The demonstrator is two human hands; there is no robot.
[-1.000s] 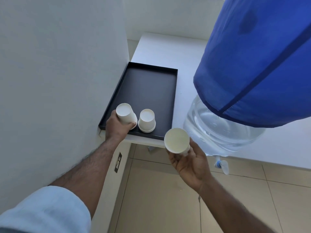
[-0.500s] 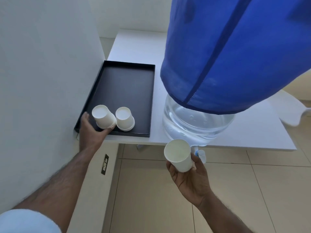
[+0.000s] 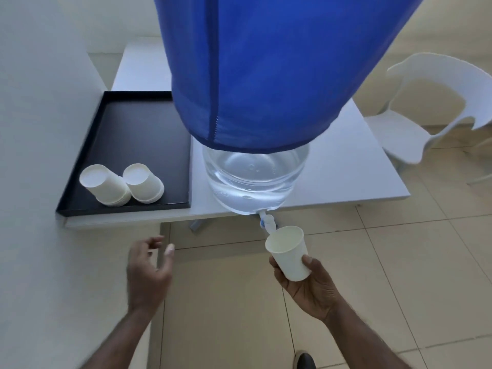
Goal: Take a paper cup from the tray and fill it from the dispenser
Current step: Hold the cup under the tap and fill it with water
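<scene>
The right hand [image 3: 308,286] gripped the paper cup [image 3: 288,253] upright, its mouth just below and right of the tap [image 3: 267,222]. The left hand [image 3: 149,270], open and empty, hung well left of the tap, the freer grip to work it.

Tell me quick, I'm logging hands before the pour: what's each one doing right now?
Left hand: open, fingers loosely curled, holding nothing, below the table edge.
Right hand: closed around the paper cup, upright just under the tap.
</scene>
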